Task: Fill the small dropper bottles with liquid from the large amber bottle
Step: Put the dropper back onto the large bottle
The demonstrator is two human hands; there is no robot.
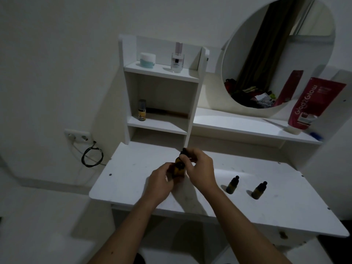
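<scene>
- Nearest, the left hand [162, 181] wraps the large amber bottle [179, 169] low on the white desk [133, 180]
- Just above, the right hand [200, 168] pinches its black cap [183, 152]; whether the cap is loose I cannot tell
- Right of the hands, two small dropper bottles [232, 184] [259, 190] stand capped, near each other
- Likely risk: a loose hold while twisting could tip the bottle and spill liquid
- Farther back, a shelf [162, 122] and round mirror [278, 52]
</scene>
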